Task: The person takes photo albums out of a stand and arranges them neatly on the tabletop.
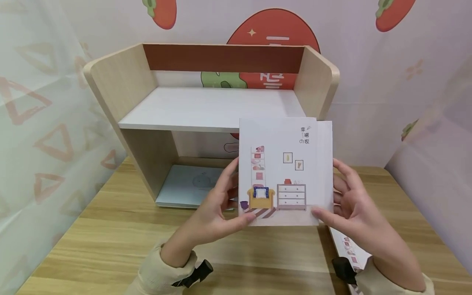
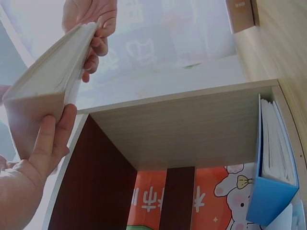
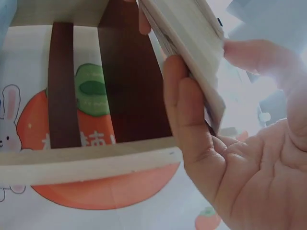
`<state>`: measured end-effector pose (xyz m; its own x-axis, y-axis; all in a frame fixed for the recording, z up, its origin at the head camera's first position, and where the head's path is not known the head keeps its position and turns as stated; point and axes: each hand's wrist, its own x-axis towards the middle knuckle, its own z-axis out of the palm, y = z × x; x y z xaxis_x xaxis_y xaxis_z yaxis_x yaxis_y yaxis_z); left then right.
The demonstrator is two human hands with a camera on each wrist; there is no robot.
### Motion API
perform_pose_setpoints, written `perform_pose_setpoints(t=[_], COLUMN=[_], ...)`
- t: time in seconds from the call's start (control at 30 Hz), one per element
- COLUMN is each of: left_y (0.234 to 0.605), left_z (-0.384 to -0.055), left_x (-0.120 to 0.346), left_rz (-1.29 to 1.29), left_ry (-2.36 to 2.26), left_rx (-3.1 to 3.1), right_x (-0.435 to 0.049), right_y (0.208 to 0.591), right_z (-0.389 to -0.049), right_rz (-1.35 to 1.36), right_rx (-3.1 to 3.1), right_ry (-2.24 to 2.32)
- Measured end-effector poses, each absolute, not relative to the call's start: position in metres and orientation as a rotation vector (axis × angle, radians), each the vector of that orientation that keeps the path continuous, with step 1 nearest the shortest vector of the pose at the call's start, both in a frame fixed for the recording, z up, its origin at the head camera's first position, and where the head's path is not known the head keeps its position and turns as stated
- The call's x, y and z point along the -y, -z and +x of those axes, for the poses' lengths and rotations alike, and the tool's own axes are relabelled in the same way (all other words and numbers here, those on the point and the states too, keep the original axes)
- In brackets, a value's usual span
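Both hands hold a white album [image 1: 280, 172] up in front of the shelf unit. Its cover shows a yellow armchair, a chest of drawers and small pictures. My left hand [image 1: 217, 200] grips the lower left edge, thumb on the cover and fingers behind. On the opposite side my right hand [image 1: 355, 205] grips the lower right edge the same way. In the left wrist view the pages of the album [image 2: 53, 72] form a wedge. The right wrist view shows the album's edge [image 3: 192, 48] between thumb and fingers.
The wooden shelf unit [image 1: 212, 108] with a white middle board stands on the wood-grain table [image 1: 92, 246]. A light-blue album [image 1: 184, 186] lies on its lower level. Another printed album [image 1: 350, 246] lies on the table, partly under my right forearm.
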<state>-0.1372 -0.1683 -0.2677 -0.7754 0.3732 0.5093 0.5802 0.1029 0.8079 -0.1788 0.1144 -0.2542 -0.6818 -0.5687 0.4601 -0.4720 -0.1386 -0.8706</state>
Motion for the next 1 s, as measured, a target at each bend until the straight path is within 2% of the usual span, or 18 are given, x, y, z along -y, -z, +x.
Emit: perform_pose_setpoints(t=[1.0], left_y=[0.279], left_z=[-0.138], left_x=[0.154], left_rz=[-0.848], left_ry=[1.859], left_rx=[2.415], right_x=[-0.137], right_y=[0.267], right_z=[-0.188], right_rz=[-1.061], right_rx=[-2.309], right_ry=[1.637])
